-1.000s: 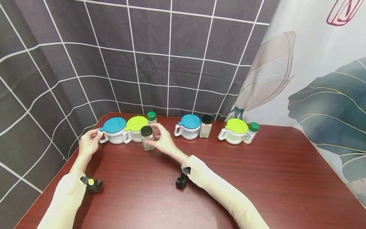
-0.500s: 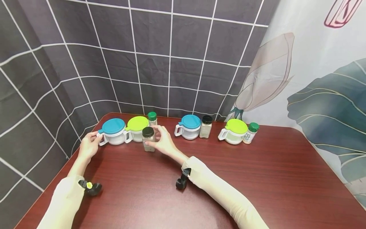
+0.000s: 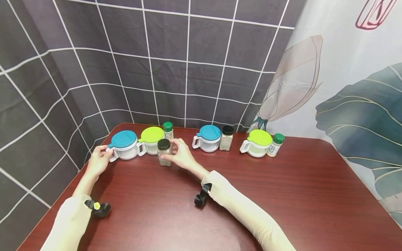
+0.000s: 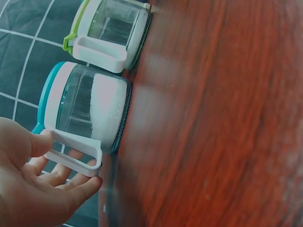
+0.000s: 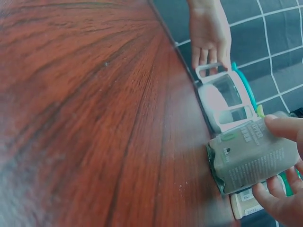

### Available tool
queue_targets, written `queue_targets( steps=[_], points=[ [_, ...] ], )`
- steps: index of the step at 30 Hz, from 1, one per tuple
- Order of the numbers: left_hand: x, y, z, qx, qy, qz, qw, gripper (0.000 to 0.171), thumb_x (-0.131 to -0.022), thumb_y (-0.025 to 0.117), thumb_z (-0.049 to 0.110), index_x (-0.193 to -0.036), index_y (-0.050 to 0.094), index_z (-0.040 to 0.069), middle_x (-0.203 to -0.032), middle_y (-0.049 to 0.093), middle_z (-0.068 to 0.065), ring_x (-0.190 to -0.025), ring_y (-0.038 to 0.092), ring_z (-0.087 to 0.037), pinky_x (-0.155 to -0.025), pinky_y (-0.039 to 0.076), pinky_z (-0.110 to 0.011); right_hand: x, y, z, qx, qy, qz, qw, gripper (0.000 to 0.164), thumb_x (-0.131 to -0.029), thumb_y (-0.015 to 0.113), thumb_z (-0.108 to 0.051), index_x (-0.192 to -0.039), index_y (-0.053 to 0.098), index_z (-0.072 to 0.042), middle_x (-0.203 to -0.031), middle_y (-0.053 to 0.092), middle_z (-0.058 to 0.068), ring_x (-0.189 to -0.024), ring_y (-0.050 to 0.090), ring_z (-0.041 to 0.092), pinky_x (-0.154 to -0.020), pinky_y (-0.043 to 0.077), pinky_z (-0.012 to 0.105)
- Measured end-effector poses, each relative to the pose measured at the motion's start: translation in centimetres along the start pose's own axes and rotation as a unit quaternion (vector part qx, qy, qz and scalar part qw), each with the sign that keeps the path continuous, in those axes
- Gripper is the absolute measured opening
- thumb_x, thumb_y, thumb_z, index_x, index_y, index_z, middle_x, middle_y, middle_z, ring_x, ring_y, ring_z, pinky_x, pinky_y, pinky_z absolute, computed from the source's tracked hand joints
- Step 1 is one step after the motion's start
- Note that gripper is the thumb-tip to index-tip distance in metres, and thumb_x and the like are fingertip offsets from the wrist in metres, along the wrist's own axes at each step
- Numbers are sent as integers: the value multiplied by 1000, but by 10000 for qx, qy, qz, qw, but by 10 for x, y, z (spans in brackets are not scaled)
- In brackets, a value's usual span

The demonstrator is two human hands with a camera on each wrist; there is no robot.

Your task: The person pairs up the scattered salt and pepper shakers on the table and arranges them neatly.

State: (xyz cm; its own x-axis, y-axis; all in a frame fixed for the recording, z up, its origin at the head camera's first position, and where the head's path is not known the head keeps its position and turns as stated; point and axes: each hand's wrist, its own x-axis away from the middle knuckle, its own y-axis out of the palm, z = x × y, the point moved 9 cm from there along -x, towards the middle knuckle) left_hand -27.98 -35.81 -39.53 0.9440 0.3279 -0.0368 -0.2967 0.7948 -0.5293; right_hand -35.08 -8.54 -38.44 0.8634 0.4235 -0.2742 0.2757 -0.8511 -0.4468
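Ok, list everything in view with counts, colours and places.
Blue-lidded pots: 2, clear and white, leftmost and mid-row.
Lime-lidded pots: 2, clear and white, beside the leftmost pot and toward the right.
Black-capped jars: 2, greyish, one held, one beside the mid-row pot.
Green-capped bottles: 2, pale, one behind the held jar, one rightmost.
Table: 1, reddish brown, underneath.
Grid cloth: 1, dark grey, white lines, behind and left.
Patterned cloth: 1, pale, right background.
Wrist cameras: 2, black, one per wrist.
Sleeves: 2, cream, on both arms.
Left hand: 1, holding the leftmost pot's handle.
Right hand: 1, gripping a jar.
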Motion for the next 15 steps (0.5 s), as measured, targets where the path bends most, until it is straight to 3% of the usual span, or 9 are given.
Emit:
queue_targets(
  steps=[15],
  points=[
    [8, -2, 2, 174, 334, -170, 9991, 40, -102, 37, 12, -131, 28, -14, -113, 51, -43, -74, 45, 17, -66, 41, -6, 4, -2, 0, -108, 19, -63, 9999, 55, -76, 80, -11, -123, 56, 2, -113, 57, 18, -105, 64, 31, -90, 55, 33]
  ],
)
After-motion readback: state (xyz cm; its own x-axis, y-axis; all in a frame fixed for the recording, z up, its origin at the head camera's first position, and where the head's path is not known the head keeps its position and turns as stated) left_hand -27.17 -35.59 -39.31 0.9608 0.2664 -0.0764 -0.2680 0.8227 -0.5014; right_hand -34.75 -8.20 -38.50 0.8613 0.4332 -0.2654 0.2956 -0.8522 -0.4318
